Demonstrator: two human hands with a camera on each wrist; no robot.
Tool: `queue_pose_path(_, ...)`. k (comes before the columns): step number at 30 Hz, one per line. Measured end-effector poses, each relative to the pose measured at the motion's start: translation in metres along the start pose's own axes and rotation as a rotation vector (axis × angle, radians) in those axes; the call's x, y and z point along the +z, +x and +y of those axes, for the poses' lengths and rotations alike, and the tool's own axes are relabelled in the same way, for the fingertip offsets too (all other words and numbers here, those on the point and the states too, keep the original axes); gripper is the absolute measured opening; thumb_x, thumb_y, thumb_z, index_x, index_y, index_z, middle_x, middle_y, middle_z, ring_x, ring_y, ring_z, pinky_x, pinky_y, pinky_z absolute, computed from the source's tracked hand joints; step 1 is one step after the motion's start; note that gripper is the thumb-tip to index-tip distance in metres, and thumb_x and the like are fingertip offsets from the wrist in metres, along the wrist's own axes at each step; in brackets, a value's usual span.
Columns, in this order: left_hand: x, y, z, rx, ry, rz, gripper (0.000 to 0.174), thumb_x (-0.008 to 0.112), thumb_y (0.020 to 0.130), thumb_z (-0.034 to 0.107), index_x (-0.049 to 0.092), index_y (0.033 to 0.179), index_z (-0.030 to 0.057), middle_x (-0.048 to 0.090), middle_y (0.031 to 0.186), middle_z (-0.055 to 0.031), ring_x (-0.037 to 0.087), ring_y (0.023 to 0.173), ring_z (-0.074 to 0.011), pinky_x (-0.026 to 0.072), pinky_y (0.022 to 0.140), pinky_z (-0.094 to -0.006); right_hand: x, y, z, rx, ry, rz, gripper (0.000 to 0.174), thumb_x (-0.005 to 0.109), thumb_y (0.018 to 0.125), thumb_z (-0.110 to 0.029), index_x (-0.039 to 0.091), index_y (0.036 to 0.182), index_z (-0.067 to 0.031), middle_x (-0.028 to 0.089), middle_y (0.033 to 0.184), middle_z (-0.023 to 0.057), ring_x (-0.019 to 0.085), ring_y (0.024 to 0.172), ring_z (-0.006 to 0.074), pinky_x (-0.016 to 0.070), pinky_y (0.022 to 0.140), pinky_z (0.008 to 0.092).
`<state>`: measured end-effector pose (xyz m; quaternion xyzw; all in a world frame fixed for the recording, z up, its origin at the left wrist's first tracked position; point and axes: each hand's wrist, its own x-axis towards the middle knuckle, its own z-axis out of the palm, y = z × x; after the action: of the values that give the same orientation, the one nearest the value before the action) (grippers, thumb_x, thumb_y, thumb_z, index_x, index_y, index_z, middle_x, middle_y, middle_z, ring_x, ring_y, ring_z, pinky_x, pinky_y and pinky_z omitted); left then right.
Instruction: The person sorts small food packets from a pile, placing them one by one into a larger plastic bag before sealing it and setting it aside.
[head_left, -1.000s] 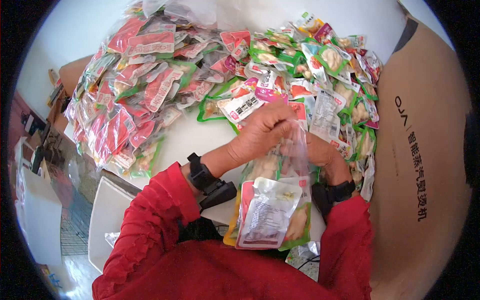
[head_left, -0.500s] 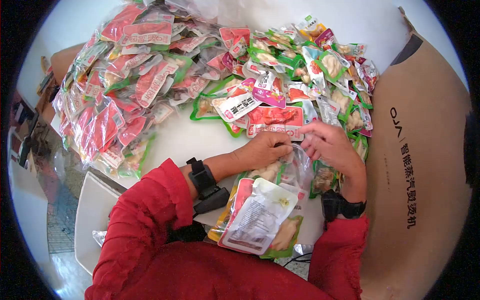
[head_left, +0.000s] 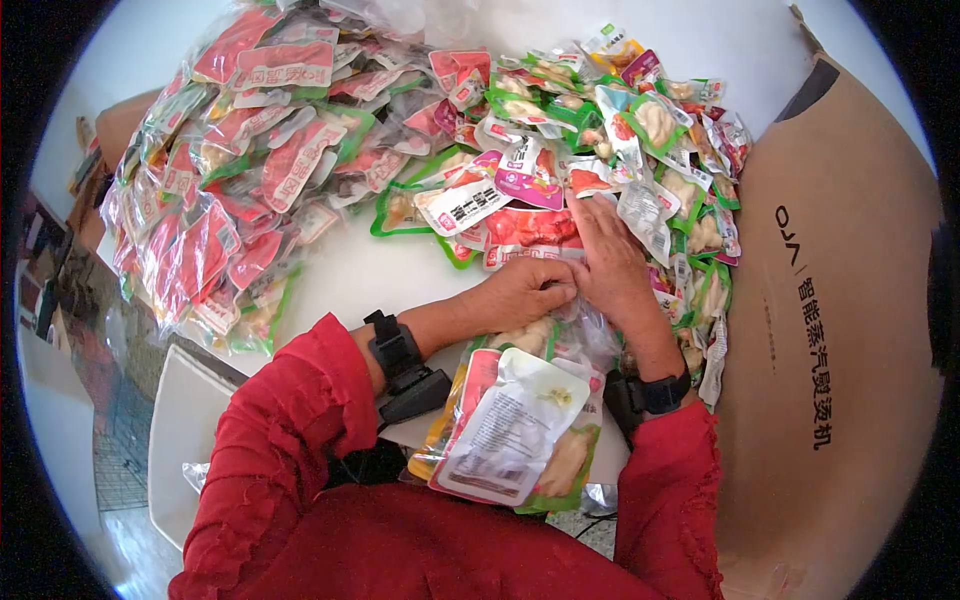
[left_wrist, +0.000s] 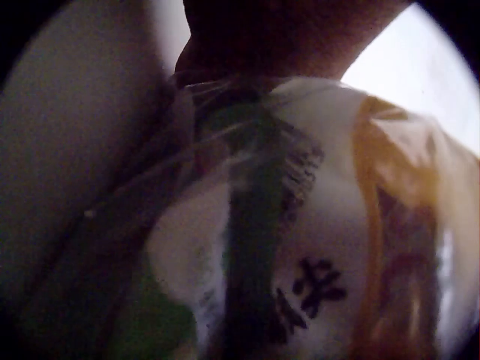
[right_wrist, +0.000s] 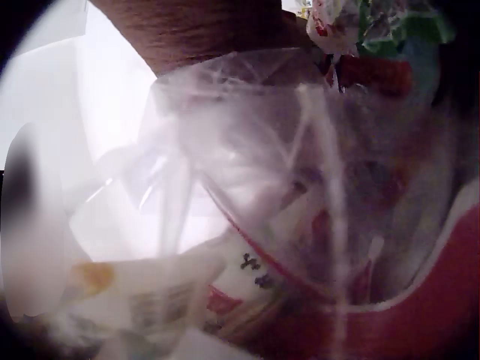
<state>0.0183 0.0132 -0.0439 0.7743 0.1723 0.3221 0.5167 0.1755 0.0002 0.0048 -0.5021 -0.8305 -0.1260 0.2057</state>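
A clear plastic bag (head_left: pixel 585 335) filled with several snack packets hangs below both hands, near the person's body. My left hand (head_left: pixel 525 295) grips the bag's gathered top, fingers curled in. Right beside it, my right hand (head_left: pixel 612 265) has its fingers stretched forward over the packet pile, the thumb side close to the left hand. A silver-white packet (head_left: pixel 515 425) with small print faces up at the front of the bag. Through the film, the left wrist view shows a white packet (left_wrist: pixel 322 225) with black characters. Clear film (right_wrist: pixel 247 127) fills much of the right wrist view.
Loose packets (head_left: pixel 655 130) lie heaped at the back right of the white table (head_left: pixel 345 275). A large clear sack (head_left: pixel 230 180) of red-labelled packets stands at the left. A tall cardboard box (head_left: pixel 830 330) borders the right side; a white bin (head_left: pixel 185 430) stands at lower left.
The right hand was over the bag's top, then drew back to the right with bent fingers; now it reaches forward, fingers straighter. The left hand moved slightly down and kept its grip.
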Motion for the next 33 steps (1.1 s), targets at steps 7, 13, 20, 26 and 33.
queue_pose_path(7,0.002,-0.002,-0.001,-0.032,-0.148,0.016,0.024,0.045,0.090,0.025,0.054,0.091,0.0023,0.055,0.080,-0.0011,0.049,0.073,-0.0088,0.0429,0.067,-0.0241,-0.027,0.002,-0.001,0.181,0.300,-0.125,0.027,0.065,0.067,-0.013,0.053,0.088,-0.0032,0.053,0.082,0.0122,0.054,0.082,0.0330,0.0441,0.070,0.0385)
queue_pose_path(13,0.001,0.000,0.008,-0.127,-0.502,0.145,0.026,0.043,0.091,0.029,0.055,0.089,0.0057,0.051,0.075,0.0023,0.046,0.067,-0.0048,0.0400,0.060,-0.0191,-0.040,0.006,-0.010,0.380,0.642,0.222,0.017,0.061,0.076,-0.012,0.054,0.088,-0.0023,0.060,0.074,0.0083,0.057,0.063,0.0156,0.0441,0.058,0.0271)
queue_pose_path(20,-0.006,0.003,0.012,-0.196,-0.670,0.268,0.025,0.048,0.088,0.027,0.047,0.106,0.0087,0.052,0.083,0.0013,0.044,0.059,-0.0048,0.0362,0.050,-0.0182,-0.026,0.004,-0.001,0.476,1.066,0.291,0.014,0.057,0.082,-0.013,0.056,0.088,-0.0005,0.060,0.077,0.0025,0.054,0.067,0.0057,0.0438,0.059,0.0219)
queue_pose_path(26,-0.007,0.003,0.011,-0.195,-0.784,0.292,0.032,0.053,0.085,0.019,0.040,0.113,0.0101,0.051,0.085,0.0002,0.041,0.055,-0.0058,0.0316,0.044,-0.0204,-0.014,0.002,0.007,0.541,1.418,0.126,0.013,0.056,0.082,-0.011,0.054,0.088,-0.0005,0.060,0.081,0.0046,0.055,0.067,0.0075,0.0448,0.062,0.0216)
queue_pose_path(33,-0.006,0.002,0.012,-0.199,-0.746,0.349,0.033,0.052,0.081,0.008,0.042,0.113,0.0102,0.050,0.083,0.0000,0.042,0.056,-0.0074,0.0315,0.044,-0.0206,0.004,-0.001,0.014,0.545,1.501,0.137,0.015,0.056,0.083,-0.016,0.053,0.089,-0.0024,0.060,0.081,0.0027,0.055,0.068,0.0066,0.0449,0.061,0.0212)
